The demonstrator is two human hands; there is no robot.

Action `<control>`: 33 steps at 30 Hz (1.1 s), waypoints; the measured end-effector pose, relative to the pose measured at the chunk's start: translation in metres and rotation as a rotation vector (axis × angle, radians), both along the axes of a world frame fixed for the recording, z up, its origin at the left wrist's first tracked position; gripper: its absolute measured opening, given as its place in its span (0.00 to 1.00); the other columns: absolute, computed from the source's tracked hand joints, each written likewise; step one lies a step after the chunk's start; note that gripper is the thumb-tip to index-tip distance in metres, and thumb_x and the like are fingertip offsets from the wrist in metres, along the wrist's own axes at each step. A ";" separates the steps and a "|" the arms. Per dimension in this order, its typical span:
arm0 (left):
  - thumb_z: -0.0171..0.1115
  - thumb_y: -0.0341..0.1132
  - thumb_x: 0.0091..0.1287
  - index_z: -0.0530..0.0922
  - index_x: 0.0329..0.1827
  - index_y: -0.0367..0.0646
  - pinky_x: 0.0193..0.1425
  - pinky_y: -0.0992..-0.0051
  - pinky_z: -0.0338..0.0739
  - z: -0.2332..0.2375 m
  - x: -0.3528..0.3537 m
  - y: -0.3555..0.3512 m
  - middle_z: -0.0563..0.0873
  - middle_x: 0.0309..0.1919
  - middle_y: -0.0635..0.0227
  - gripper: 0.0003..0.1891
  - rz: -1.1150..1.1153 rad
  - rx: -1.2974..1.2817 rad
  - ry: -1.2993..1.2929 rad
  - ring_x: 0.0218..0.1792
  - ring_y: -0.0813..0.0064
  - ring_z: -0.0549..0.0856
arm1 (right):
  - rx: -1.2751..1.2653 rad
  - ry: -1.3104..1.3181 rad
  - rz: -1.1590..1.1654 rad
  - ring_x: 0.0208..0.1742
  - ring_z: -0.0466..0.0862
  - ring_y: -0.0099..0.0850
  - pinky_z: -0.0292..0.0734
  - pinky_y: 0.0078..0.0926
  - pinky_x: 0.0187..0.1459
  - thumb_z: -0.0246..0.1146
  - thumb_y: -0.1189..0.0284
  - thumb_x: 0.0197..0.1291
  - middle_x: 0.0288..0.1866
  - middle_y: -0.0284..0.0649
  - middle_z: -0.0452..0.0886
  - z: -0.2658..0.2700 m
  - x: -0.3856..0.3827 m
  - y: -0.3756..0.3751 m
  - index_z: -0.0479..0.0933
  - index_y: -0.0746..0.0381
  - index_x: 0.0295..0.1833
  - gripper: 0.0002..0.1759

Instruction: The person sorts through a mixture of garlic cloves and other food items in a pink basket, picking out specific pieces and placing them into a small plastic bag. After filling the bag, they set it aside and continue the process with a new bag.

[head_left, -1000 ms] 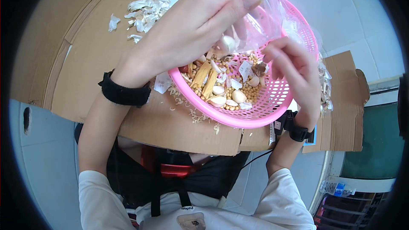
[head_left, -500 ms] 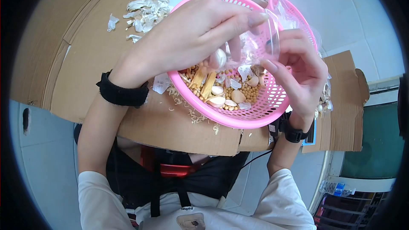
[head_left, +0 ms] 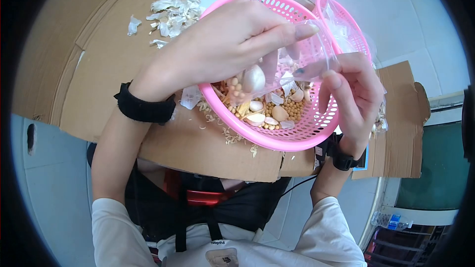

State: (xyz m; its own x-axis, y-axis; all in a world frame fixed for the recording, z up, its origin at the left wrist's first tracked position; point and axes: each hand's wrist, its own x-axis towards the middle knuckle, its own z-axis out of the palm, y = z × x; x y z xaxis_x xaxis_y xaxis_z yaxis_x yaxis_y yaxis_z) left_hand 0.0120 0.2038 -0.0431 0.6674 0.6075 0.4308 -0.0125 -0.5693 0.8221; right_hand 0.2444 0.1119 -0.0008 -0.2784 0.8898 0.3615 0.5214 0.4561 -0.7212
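Note:
A clear zip-lock bag (head_left: 316,52) is stretched between my hands above a pink slotted basket (head_left: 277,143). Inside its lower left part are a white garlic clove (head_left: 254,78) and several soybeans (head_left: 235,86). My left hand (head_left: 247,39) pinches the bag near its top edge, thumb on the outside. At the opposite end of that edge, my right hand (head_left: 354,89) has thumb and index finger closed on the plastic. Below in the basket lie loose soybeans (head_left: 293,110), more garlic cloves (head_left: 256,117) and small paper slips (head_left: 287,80). My left hand and the bag cover part of the basket.
Papery garlic skins (head_left: 173,12) are heaped on the cardboard (head_left: 109,59) at the left. A smaller pink basket (head_left: 363,44) holding clear plastic bags stands behind on the right. Small pale curled bits (head_left: 231,136) lie along the front of the large basket.
The bag's mouth went from rounded and gaping to pulled nearly straight. My right hand has shifted slightly down, and the garlic clove and soybeans in the bag show more clearly.

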 end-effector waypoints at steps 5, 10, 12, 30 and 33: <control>0.53 0.46 0.87 0.89 0.55 0.34 0.35 0.76 0.76 -0.003 0.004 0.000 0.87 0.26 0.68 0.23 0.035 0.099 -0.094 0.28 0.80 0.81 | -0.023 -0.133 0.278 0.38 0.90 0.24 0.83 0.22 0.39 0.73 0.78 0.66 0.39 0.42 0.92 0.004 0.001 0.010 0.85 0.69 0.44 0.06; 0.54 0.46 0.86 0.89 0.43 0.33 0.33 0.75 0.74 -0.008 0.005 0.004 0.86 0.22 0.68 0.24 0.023 0.149 -0.017 0.25 0.81 0.80 | -0.102 -0.052 0.221 0.42 0.91 0.28 0.84 0.24 0.43 0.74 0.77 0.64 0.39 0.41 0.92 -0.002 0.014 0.011 0.87 0.68 0.47 0.08; 0.54 0.45 0.86 0.89 0.43 0.33 0.31 0.75 0.73 -0.010 0.006 0.008 0.85 0.22 0.69 0.24 0.024 0.196 -0.054 0.25 0.81 0.79 | -0.151 -0.051 0.212 0.42 0.92 0.28 0.84 0.25 0.44 0.73 0.78 0.63 0.39 0.41 0.92 0.000 0.008 0.009 0.87 0.68 0.49 0.09; 0.48 0.56 0.87 0.87 0.53 0.32 0.48 0.76 0.81 0.002 0.003 -0.003 0.90 0.38 0.64 0.31 0.033 0.125 -0.048 0.38 0.80 0.85 | 0.279 -0.330 0.174 0.47 0.93 0.37 0.84 0.34 0.55 0.67 0.85 0.47 0.58 0.56 0.90 0.006 0.000 0.008 0.89 0.68 0.38 0.11; 0.49 0.55 0.87 0.86 0.55 0.33 0.52 0.74 0.80 0.001 0.000 -0.007 0.90 0.41 0.63 0.30 -0.044 0.030 -0.037 0.40 0.78 0.85 | 0.307 -0.298 0.216 0.47 0.93 0.36 0.85 0.30 0.52 0.67 0.86 0.48 0.60 0.56 0.89 -0.001 0.000 0.011 0.90 0.69 0.41 0.13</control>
